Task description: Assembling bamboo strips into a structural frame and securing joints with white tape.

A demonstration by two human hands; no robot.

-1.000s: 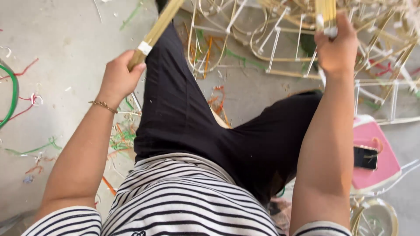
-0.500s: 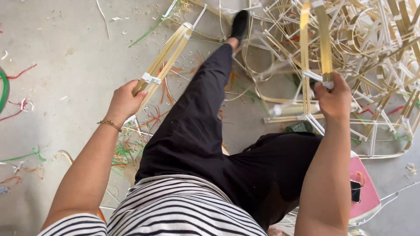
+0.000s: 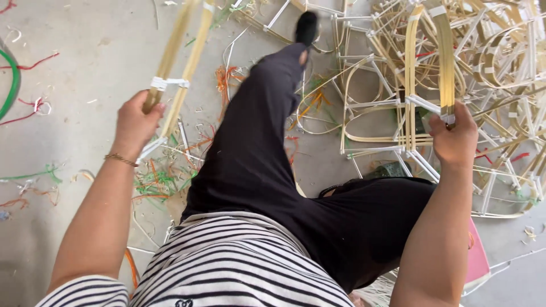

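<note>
I sit on the floor [image 3: 74,51] with my outstretched leg [image 3: 256,131] as the line that divides the work. To the left of my leg, my left hand [image 3: 135,122] is closed tight around the lower end of a pair of bamboo strips [image 3: 176,62] bound together with white tape; they rise away from me, blurred. To the right of my leg, my right hand [image 3: 455,136] is closed on the foot of a bent bamboo arch [image 3: 432,57], also taped. Beyond that hand lies a big heap of bamboo frames [image 3: 489,74] that look already tied up, so I judge much of the work is done, though the two pieces I hold are not yet joined to anything. Coloured offcuts [image 3: 165,176] litter the floor just left of my leg.
</note>
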